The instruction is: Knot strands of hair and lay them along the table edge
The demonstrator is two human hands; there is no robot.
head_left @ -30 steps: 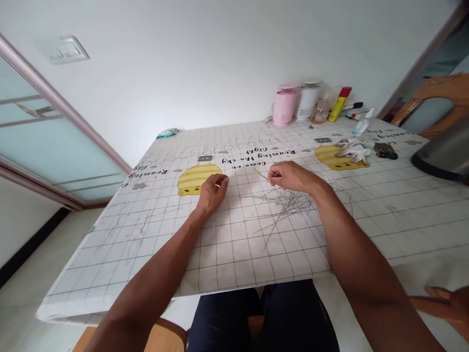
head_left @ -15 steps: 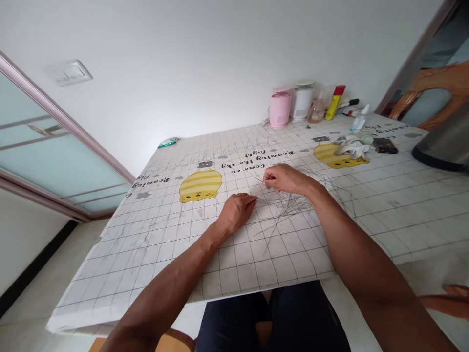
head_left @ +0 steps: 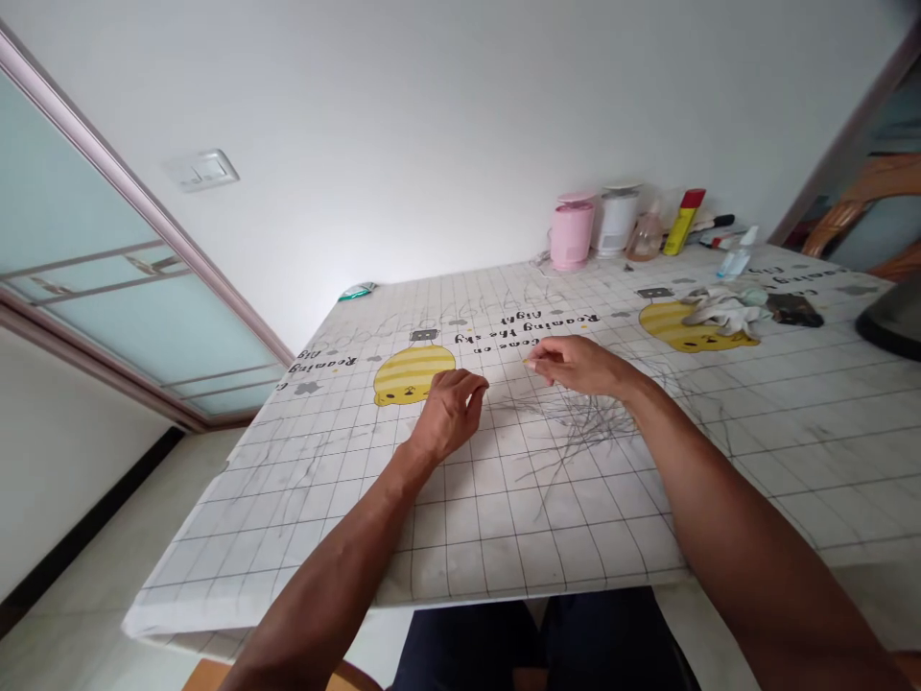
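A loose tangle of thin dark wires [head_left: 594, 422] lies on the checked tablecloth [head_left: 496, 537]. Just left of it, my left hand [head_left: 452, 413] is closed, its thumb and forefinger pinched together above the cloth. Whatever sits in that pinch is too fine to make out. My right hand [head_left: 572, 365] is over the far edge of the tangle with its thumb and fingertips drawn together, pointing toward the left hand. Any wire between those fingertips cannot be made out either. A gap separates the two hands.
Along the wall stand a pink cylinder device [head_left: 573, 232], a white one [head_left: 617, 221], a pump bottle [head_left: 646, 236] and a red-capped yellow can [head_left: 684, 223]. At right are a clear spray bottle [head_left: 738, 254], crumpled pale gloves [head_left: 726, 309] and a dark container [head_left: 888, 321]. A green packet [head_left: 358, 292] lies back left.
My hands have drawn slightly apart, the left one moving leftward. A thin wire piece that showed at my right fingertips is no longer distinct. The camera view has shifted somewhat left and up.
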